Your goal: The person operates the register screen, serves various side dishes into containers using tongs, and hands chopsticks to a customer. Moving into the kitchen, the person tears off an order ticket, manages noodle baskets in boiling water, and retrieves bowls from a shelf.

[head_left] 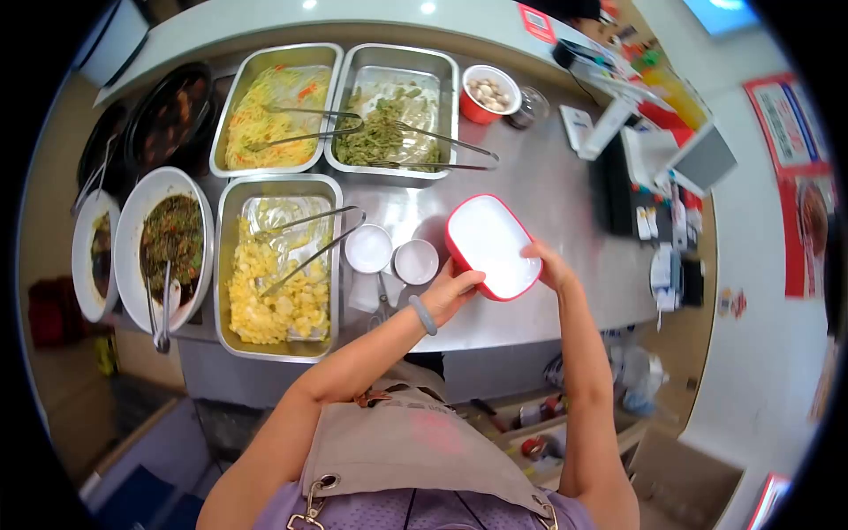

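Note:
Between my hands is a red container with a white inside [495, 243], tilted over the steel counter with nothing in it. My left hand [450, 291] grips its near left corner, thumb over the rim. On the right edge, my right hand [552, 265] has its fingers closed on the same container. Two small white bowls [368, 248] stand just left of my left hand, with scissors [382, 299] lying below them. Farther left, a steel tray of yellow chunky food [278, 300] has tongs [309, 265] resting in it.
Behind are trays of yellow shreds [269, 119] and green food [384, 132], both with tongs. A red bowl of small pale round items [488, 94] stands near a jar [530, 108]. White oval bowls [203, 256] hold dark food at left. A payment terminal [609, 124] is at right.

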Tool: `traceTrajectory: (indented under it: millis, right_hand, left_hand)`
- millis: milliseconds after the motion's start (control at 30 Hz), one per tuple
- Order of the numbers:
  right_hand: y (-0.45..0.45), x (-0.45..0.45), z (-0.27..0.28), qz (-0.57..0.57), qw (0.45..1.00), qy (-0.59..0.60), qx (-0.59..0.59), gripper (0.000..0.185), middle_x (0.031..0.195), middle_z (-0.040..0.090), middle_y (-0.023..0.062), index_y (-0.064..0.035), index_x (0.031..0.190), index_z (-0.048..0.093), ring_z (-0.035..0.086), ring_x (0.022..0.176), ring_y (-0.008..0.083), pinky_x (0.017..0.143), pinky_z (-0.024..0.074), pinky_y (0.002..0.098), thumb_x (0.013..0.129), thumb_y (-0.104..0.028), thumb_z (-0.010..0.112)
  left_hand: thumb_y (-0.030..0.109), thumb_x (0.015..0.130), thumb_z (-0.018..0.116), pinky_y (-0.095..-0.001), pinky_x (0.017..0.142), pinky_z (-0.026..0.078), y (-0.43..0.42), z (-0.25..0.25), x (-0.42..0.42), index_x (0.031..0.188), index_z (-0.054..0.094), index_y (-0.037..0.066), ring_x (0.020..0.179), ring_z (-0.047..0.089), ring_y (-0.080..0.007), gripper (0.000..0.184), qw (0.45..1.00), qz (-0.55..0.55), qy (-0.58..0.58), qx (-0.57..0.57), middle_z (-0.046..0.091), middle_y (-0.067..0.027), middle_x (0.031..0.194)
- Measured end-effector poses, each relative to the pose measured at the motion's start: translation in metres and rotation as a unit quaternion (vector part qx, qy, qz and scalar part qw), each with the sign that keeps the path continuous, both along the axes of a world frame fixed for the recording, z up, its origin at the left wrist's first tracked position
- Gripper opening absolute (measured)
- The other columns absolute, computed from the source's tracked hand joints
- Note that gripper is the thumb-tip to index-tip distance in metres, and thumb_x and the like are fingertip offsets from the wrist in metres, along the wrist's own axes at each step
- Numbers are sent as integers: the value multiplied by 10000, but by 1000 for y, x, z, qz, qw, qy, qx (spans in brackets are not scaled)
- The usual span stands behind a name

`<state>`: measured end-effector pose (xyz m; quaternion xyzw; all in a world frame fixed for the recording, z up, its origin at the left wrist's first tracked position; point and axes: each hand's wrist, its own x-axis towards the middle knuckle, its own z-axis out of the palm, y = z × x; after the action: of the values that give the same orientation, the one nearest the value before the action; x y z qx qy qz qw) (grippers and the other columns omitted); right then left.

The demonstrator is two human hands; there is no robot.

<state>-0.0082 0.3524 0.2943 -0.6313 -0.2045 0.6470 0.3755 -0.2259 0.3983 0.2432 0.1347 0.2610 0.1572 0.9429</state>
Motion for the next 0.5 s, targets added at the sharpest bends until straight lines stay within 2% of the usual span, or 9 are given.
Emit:
traceTrajectory:
  millis: [33,100,133,267,333,367,433,500]
  right_hand:
    - [21,12,-9,23,1000,7,-5,667,1213,520,103,-11,1307,404,495,1115,205,971,379,326,699,-223,578]
    - [66,34,-30,134,990,36,-2,633,1195,530,90,-18,1280,440,499,1099,193,962,385,322,692,-207,578]
    - [83,41,-40,160,986,45,1,601,1181,539,80,-23,1257,473,501,1089,183,956,387,315,701,-212,599]
    - [126,40,-65,224,973,51,-15,581,1177,539,90,-17,1249,477,503,1085,186,951,389,317,742,-262,618]
    - [118,33,-73,122,989,55,70,625,1200,537,112,-7,1283,425,523,1088,207,959,400,319,774,-319,611]
    - [112,25,-75,130,987,60,69,625,1200,537,112,-7,1283,425,523,1088,207,959,400,319,774,-319,611]
    - [88,9,-74,-109,988,11,113,609,1216,525,105,-9,1285,413,511,1114,213,964,396,331,822,-368,583]
    - [72,1,-72,-42,993,63,91,582,1292,458,100,-33,1322,362,443,1194,208,1001,358,349,852,-316,557]
  left_hand:
    - [152,744,689,-381,1027,292,-1,-6,9,1318,303,162,1159,393,-147,692,1000,23,7,-5,402,-7,1223]
    - [119,759,663,-381,1019,303,1,-20,29,1239,368,176,1124,419,-124,566,992,113,6,-57,442,22,1171]
    - [95,771,642,-376,1008,317,0,-22,38,1155,409,184,1041,451,-92,458,982,165,19,-90,482,55,1086]
    - [106,774,645,-361,986,333,2,-23,60,1099,440,196,953,467,-74,395,946,300,34,-116,498,71,1023]
    - [119,787,637,-339,967,343,0,-33,71,1036,481,182,926,464,-73,301,913,387,42,-123,506,60,991]
    - [119,787,637,-339,967,343,2,-38,75,1036,481,182,926,464,-73,301,909,396,45,-123,506,60,991]
    - [139,803,626,-322,957,346,3,-44,78,972,517,155,928,467,-82,202,885,436,46,-156,517,44,972]
    - [145,809,623,-319,959,345,5,-30,78,955,525,145,939,467,-87,176,880,445,58,-153,523,39,965]
